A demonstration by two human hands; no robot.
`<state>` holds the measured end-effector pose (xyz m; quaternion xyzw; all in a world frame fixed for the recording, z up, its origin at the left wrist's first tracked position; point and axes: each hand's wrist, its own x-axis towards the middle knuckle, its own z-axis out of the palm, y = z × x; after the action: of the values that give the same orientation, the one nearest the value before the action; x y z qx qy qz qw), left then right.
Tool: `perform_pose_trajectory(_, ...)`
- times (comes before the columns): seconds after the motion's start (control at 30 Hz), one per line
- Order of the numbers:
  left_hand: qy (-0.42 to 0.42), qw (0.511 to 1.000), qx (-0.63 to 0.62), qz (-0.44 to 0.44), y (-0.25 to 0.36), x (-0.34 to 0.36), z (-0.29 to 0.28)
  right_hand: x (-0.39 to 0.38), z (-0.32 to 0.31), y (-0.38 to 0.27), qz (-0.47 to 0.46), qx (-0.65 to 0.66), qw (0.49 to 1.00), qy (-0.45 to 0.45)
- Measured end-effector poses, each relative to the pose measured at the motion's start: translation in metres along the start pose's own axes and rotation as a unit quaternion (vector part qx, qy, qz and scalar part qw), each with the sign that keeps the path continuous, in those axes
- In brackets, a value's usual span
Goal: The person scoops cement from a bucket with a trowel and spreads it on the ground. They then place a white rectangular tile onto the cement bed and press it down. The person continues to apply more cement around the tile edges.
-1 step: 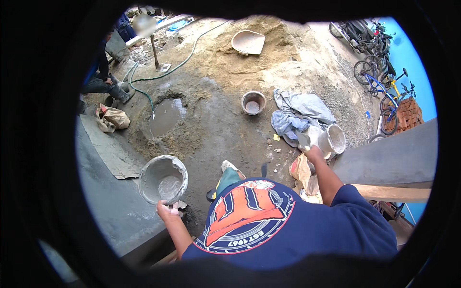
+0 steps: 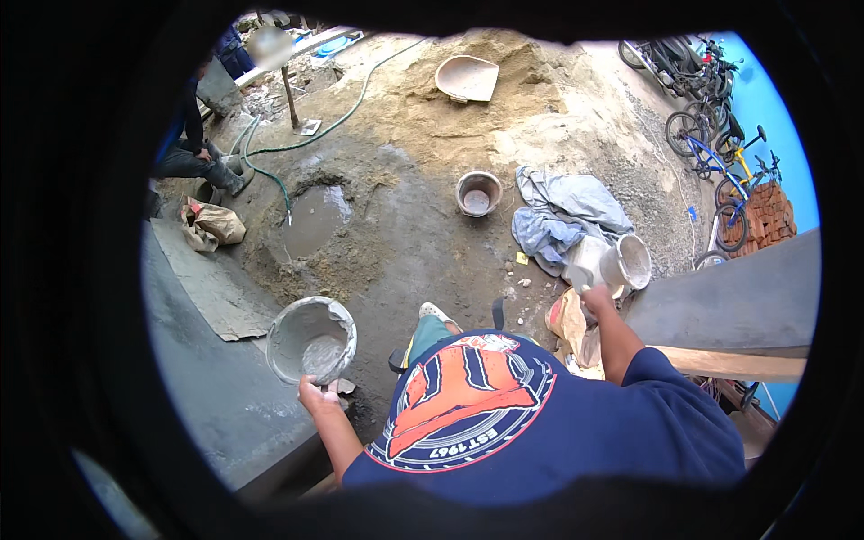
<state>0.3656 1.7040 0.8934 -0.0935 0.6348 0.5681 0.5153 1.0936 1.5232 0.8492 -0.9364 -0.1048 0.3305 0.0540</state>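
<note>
My left hand (image 2: pixel 320 396) grips the near rim of a grey bucket (image 2: pixel 286 337), its fingers closed on the edge. The bucket is tilted with its mouth toward me, and wet grey mortar lies in its bottom. Over on the right, my right hand (image 2: pixel 598 300) is closed round what looks like a trowel (image 2: pixel 581 274), its pale flat blade pointing away from me. The handle is hidden by the fingers. Just beyond the blade, a whitish bucket (image 2: pixel 628 261) stands tilted, beside a crumpled grey-blue tarp (image 2: pixel 576 202). An opened paper sack (image 2: pixel 567 322) sits near my right wrist.
A dark bucket (image 2: pixel 478 194) stands ahead. A puddle of wet mix (image 2: pixel 315 225) lies left of it, near a green hose (image 2: pixel 270 172). Another person's leg (image 2: pixel 193 166) shows far left. A grey slab (image 2: pixel 207 378) borders my left; bicycles (image 2: pixel 711 166) stand far right.
My right hand and the trowel have shifted very slightly to the right and nearer, and the blade looks paler. My left hand keeps its hold on the grey bucket.
</note>
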Motion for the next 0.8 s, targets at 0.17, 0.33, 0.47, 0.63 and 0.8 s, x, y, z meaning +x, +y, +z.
perform_pose_trajectory(0.17, 0.051, 0.996, 0.011, -0.069, 0.011, 0.066, 0.108, 0.006, 0.012, 0.04, 0.054, 0.037, 0.998, 0.014)
perform_pose_trajectory(0.33, 0.01, 0.998, 0.019, -0.059, 0.003, 0.084, 0.25, 0.024, -0.008, -0.061, -0.028, -0.03, 0.996, 0.085)
perform_pose_trajectory(0.47, -0.014, 0.999, 0.025, -0.038, -0.015, 0.092, 0.371, 0.078, -0.052, -0.237, -0.103, -0.065, 0.991, 0.049)
perform_pose_trajectory(0.63, 0.041, 0.999, 0.027, 0.005, -0.041, 0.1, 0.492, 0.116, -0.107, -0.537, -0.501, -0.105, 0.858, 0.04)
perform_pose_trajectory(0.8, -0.01, 1.0, -0.023, -0.002, -0.048, 0.096, 0.579, 0.057, -0.143, -0.813, -0.661, -0.24, 0.705, -0.089)
